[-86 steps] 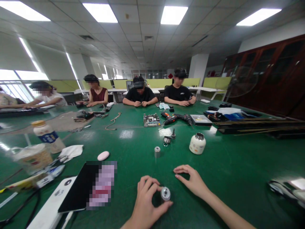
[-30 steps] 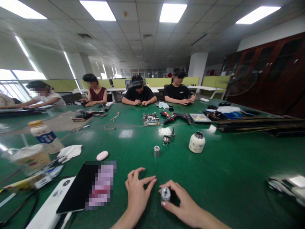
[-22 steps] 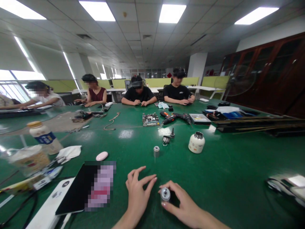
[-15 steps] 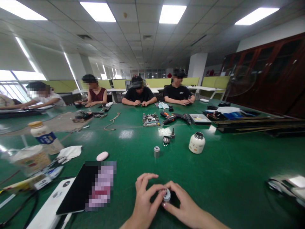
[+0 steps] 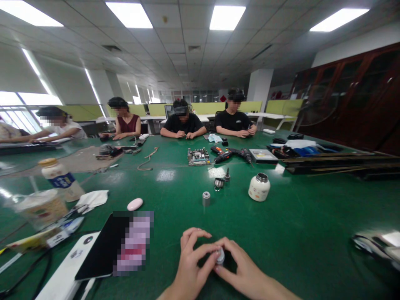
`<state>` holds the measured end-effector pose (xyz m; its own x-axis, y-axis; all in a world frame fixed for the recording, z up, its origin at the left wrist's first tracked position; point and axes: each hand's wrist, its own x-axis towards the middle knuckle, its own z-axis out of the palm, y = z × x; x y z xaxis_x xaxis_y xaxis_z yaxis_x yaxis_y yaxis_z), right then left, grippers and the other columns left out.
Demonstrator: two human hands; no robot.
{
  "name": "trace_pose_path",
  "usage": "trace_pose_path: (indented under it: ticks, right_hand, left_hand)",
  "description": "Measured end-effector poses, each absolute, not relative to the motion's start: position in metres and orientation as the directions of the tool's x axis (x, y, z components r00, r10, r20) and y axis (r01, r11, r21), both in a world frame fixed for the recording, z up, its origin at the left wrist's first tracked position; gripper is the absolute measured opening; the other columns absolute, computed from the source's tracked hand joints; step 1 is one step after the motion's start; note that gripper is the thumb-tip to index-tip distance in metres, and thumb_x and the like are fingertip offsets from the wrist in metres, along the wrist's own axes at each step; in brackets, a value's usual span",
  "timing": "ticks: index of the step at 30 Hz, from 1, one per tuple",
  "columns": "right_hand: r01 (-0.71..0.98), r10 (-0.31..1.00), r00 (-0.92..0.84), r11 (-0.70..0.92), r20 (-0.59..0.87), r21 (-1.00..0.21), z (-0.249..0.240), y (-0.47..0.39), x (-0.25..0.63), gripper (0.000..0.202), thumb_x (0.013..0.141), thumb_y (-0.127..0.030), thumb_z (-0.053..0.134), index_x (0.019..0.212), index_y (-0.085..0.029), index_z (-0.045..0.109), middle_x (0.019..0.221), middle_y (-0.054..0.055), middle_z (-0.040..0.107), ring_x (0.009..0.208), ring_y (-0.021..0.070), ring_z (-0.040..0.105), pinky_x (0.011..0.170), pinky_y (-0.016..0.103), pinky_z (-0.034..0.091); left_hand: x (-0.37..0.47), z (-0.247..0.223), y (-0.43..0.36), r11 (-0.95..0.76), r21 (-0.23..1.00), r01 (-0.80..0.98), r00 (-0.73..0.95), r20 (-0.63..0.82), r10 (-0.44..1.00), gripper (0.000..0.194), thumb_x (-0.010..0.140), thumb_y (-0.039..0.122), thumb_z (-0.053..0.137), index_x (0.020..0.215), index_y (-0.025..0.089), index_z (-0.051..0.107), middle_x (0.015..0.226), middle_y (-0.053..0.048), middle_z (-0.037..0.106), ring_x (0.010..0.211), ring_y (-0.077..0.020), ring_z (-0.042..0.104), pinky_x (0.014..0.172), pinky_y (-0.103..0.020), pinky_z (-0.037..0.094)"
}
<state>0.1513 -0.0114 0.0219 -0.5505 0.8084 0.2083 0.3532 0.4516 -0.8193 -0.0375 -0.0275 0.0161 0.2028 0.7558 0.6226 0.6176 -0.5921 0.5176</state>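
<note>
1. Green bench (image 5: 296,216) in a bright open office, other people seated at the far side.
2. Small metal cylinder (image 5: 220,255) sits low at the near edge, pinched between both hands.
3. Left hand (image 5: 192,266) grips it from the left, right hand (image 5: 245,273) from the right (fingertips meeting over it).
4. A second metal cylinder (image 5: 206,198) stands apart, farther out.

Between our left hand (image 5: 192,266) and right hand (image 5: 243,273) we pinch a small cylindrical part (image 5: 220,256) of bright, polished metal. The table (image 5: 300,216) under them looks like a smooth green mat with a dull sheen. Ahead of our fingers stands another metal cylinder (image 5: 206,198), satin-finished, and beyond our right hand a glossy cream jar (image 5: 259,188). Left of our left hand lies a shiny black tablet (image 5: 103,246).
</note>
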Motion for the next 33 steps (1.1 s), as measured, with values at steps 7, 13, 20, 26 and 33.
trace_pose_path:
  ticks: [7,13,20,26,33]
  right_hand:
    - [0.183,0.775,-0.484,0.545,0.407,-0.819,0.016,-0.01,0.164,0.064,0.071,-0.006,0.053,0.133,-0.021,0.043,0.131,0.013,0.057,0.124,0.0275,0.053,0.107,0.046,0.041]
    - [0.11,0.667,-0.516,0.673,0.537,-0.731,0.017,-0.01,0.17,0.052,0.08,-0.01,0.048,0.129,-0.027,0.052,0.127,0.008,0.064,0.124,0.0282,0.054,0.107,0.049,0.038]
    - [0.169,0.768,-0.271,0.632,0.581,-0.756,0.021,-0.005,0.168,0.021,0.091,-0.015,0.05,0.105,-0.028,0.058,0.09,0.002,0.073,0.097,0.0233,0.065,0.096,0.043,0.045]
    - [0.275,0.83,-0.353,0.533,0.432,-0.8,0.032,-0.011,0.15,0.015,0.083,-0.018,0.068,0.095,-0.024,0.069,0.098,0.005,0.073,0.101,0.0245,0.065,0.09,0.039,0.05]
    - [0.236,0.908,-0.223,0.402,0.354,-0.885,0.039,0.003,0.156,0.016,0.085,-0.028,0.068,0.098,-0.022,0.06,0.093,0.005,0.078,0.09,0.0232,0.073,0.092,0.04,0.05]
  left_hand:
    - [-0.037,0.015,-0.028,-0.523,0.531,0.666,0.218,0.532,0.818,0.044,0.076,0.041,0.078,0.117,0.029,0.067,0.115,-0.009,0.063,0.11,-0.0315,0.05,0.094,-0.05,0.045]
    - [-0.036,0.012,-0.028,-0.491,0.493,0.718,0.227,0.501,0.835,0.032,0.07,0.045,0.082,0.096,0.029,0.072,0.113,-0.009,0.063,0.111,-0.0345,0.048,0.091,-0.053,0.043]
    - [-0.035,0.015,-0.027,-0.484,0.51,0.711,0.223,0.49,0.843,0.032,0.068,0.046,0.084,0.092,0.028,0.073,0.108,-0.009,0.063,0.108,-0.0345,0.048,0.09,-0.053,0.042]
    - [-0.035,0.012,-0.026,-0.501,0.509,0.699,0.226,0.508,0.831,0.028,0.069,0.029,0.084,0.094,0.026,0.072,0.105,-0.008,0.063,0.108,-0.033,0.046,0.091,-0.051,0.041]
    - [-0.035,0.014,-0.025,-0.485,0.512,0.708,0.219,0.494,0.841,0.035,0.067,0.051,0.084,0.09,0.027,0.073,0.103,-0.008,0.064,0.106,-0.0337,0.047,0.089,-0.052,0.041]
